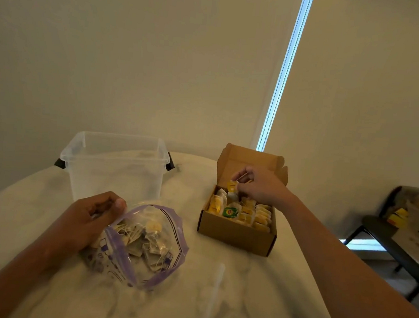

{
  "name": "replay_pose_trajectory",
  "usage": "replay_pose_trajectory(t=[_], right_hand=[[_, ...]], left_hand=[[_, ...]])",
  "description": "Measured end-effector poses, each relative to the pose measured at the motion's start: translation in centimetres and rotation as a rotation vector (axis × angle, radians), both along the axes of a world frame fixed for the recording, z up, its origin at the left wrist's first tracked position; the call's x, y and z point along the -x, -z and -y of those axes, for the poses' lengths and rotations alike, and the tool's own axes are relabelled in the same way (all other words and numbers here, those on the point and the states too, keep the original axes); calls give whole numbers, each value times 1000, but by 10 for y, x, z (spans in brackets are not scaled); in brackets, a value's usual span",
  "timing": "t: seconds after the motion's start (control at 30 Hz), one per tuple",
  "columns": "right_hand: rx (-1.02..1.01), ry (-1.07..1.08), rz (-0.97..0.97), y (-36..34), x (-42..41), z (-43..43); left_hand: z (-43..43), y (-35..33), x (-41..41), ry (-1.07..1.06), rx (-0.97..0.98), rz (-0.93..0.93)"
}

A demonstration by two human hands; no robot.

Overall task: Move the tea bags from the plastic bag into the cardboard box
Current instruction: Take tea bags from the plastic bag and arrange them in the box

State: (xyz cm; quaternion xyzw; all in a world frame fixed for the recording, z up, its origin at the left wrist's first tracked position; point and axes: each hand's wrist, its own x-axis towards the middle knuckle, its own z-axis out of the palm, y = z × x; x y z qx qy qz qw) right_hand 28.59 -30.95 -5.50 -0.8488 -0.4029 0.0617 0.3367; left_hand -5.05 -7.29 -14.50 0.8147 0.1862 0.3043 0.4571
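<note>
The left hand (92, 214) gripped the rim of the plastic bag (144, 249); the right hand (256, 185) pinched one tea bag (232, 187) over the cardboard box (234, 234). Judged light, soft, tearable: hold by the tag.

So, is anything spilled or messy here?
Nothing is spilled. Only the green-label tea bag looks odd: it lies tilted in the cardboard box, among the yellow tea bags that mostly stand in rows.

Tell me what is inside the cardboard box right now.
The cardboard box holds rows of tea bags with yellow tags, plus one green-tagged bag. The right hand pinches another tea bag over the back left part, hiding what lies beneath it. The box floor is covered.
</note>
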Motion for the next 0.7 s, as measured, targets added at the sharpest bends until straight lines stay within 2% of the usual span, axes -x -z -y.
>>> replay_pose_trajectory(t=[0.17,0.27,0.37,0.47,0.6,0.7], right_hand=[[48,22,128,6,-3,-4],[17,73,201,11,-2,-1],[-77,97,354,5,16,2],[-176,-123,395,-9,80,9],[6,-609,266,-12,178,3],[73,-700,381,9,206,-27]], left_hand=[[0,-2,1,8,-1,-29],[0,-2,3,4,3,-37],[-2,-1,3,-1,4,-15],[-5,-1,2,17,-5,-10],[-1,-2,4,48,1,21],[2,-5,5,54,-9,18]])
